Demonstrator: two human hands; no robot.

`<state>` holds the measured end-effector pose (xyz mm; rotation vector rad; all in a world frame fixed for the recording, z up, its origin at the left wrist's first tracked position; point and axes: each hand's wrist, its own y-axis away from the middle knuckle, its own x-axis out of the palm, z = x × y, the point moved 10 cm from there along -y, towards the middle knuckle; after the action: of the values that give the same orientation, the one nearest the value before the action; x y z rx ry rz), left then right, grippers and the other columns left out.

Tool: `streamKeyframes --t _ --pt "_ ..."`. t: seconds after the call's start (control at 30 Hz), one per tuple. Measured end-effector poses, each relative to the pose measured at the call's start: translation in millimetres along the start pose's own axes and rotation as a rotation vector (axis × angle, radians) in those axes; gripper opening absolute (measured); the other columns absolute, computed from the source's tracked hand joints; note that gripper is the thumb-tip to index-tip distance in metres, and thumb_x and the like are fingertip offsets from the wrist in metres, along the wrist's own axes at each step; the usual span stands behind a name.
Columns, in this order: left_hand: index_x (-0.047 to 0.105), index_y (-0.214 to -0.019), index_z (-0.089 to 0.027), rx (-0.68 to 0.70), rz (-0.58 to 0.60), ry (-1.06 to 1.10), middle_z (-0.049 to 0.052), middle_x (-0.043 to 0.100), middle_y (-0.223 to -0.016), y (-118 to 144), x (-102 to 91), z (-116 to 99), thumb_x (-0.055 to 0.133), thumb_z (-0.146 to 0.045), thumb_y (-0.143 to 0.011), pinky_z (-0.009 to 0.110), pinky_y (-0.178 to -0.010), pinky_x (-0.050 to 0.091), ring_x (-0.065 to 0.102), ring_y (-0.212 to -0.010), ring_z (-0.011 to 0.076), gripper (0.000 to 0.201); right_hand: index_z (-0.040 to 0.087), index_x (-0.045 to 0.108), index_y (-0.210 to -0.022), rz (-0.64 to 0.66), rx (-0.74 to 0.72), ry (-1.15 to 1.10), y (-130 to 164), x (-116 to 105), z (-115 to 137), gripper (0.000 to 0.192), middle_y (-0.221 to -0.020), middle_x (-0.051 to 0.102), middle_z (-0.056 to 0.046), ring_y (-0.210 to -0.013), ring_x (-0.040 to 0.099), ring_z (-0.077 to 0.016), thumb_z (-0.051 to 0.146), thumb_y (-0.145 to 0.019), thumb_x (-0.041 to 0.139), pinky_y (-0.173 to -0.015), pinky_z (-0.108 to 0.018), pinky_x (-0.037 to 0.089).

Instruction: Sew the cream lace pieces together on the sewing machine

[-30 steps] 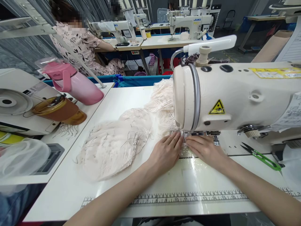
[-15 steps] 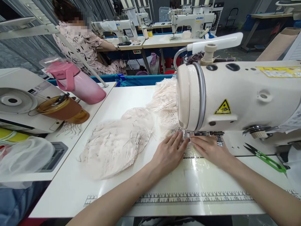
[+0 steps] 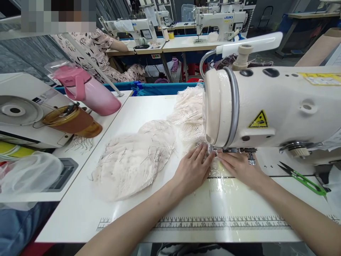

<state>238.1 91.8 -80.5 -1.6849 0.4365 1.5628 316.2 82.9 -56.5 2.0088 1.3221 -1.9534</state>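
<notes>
My left hand [image 3: 192,168] lies flat beside the needle area, its fingers stretched over the edge of pale pink, fringed lace fabric [image 3: 188,110]. My right hand [image 3: 241,169] reaches in from the other side with straight fingers, the tips close to the left hand's. Both sets of fingertips meet at the presser foot [image 3: 211,149] of a white sewing machine [image 3: 277,103], whose head covers part of the fabric. What the right fingertips touch is partly hidden. A separate bunched piece of sheer pale fabric [image 3: 133,160] with dark loose threads lies left of my left hand.
Green thread snips [image 3: 305,180] rest right of my right hand. A printed ruler [image 3: 197,224] runs along the table's front edge. On the left stand a pink bottle [image 3: 93,92] and an amber cup [image 3: 77,122]. Another person [image 3: 93,53] sits beyond, near more sewing machines.
The view has shifted slightly, so the machine and table sit a little differently in frame. Both hands stay at the presser foot with hardly any visible movement.
</notes>
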Motion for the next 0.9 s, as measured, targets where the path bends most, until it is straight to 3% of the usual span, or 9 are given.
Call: streamKeyframes --t 0.17,0.27,0.4,0.63,0.77,0.9 --pt "0.06 -0.114 -0.01 0.125 -0.119 0.03 0.01 0.062 -0.124 3 -10.6 -10 0.042 -0.016 -0.095 0.036 -0.101 0.046 0.058 -0.117 0.0217 0.027 0.024 0.067 -0.099 -0.073 -0.032 0.135 6 -1 5 0.021 -0.095 0.072 0.0 -0.068 0.06 -0.0158 0.019 -0.09 0.049 -0.062 -0.033 0.044" --pt "0.062 -0.104 -0.011 0.151 -0.121 0.046 0.007 0.065 -0.12 3 -12.1 -12 0.038 -0.01 -0.095 0.032 -0.101 0.046 0.061 -0.112 0.0178 0.025 0.024 0.067 -0.099 -0.071 -0.022 0.126 8 1 6 0.018 -0.098 0.072 0.002 -0.071 0.06 -0.0136 0.02 -0.089 0.053 -0.063 -0.032 0.041" --pt "0.062 -0.1 -0.01 0.138 -0.107 0.07 0.008 0.066 -0.117 1 -12.9 -9 0.04 -0.013 -0.095 0.033 -0.101 0.046 0.061 -0.111 0.0188 0.022 0.023 0.065 -0.101 -0.058 0.035 0.008 8 5 2 0.018 -0.099 0.072 0.003 -0.078 0.061 -0.0121 0.017 -0.088 0.055 -0.069 -0.029 0.04" --pt "0.059 -0.104 -0.012 0.105 -0.124 0.098 0.008 0.067 -0.115 -1 -18.2 -3 0.041 -0.013 -0.093 0.035 -0.099 0.045 0.061 -0.111 0.0196 0.022 0.021 0.063 -0.102 0.029 0.034 -0.232 6 20 4 0.021 -0.095 0.07 -0.004 -0.086 0.062 -0.0145 0.016 -0.092 0.046 -0.08 -0.029 0.043" --pt "0.055 -0.113 -0.012 -0.008 -0.168 0.106 0.008 0.069 -0.105 3 -28.2 6 0.047 -0.01 -0.085 0.038 -0.085 0.044 0.065 -0.089 0.0201 0.029 0.018 0.058 -0.104 0.064 0.084 -0.361 3 21 3 0.018 -0.092 0.069 -0.004 -0.082 0.062 -0.0147 0.016 -0.091 0.045 -0.071 -0.028 0.042" --pt "0.058 -0.092 -0.017 0.026 -0.201 0.13 -0.001 0.065 -0.073 8 -34.3 4 0.048 -0.011 -0.084 0.034 -0.071 0.038 0.057 -0.063 0.014 0.014 0.02 0.055 -0.101 0.044 0.046 -0.438 3 16 8 0.015 -0.085 0.066 -0.001 -0.079 0.059 -0.0142 0.019 -0.09 0.045 -0.066 -0.027 0.039"
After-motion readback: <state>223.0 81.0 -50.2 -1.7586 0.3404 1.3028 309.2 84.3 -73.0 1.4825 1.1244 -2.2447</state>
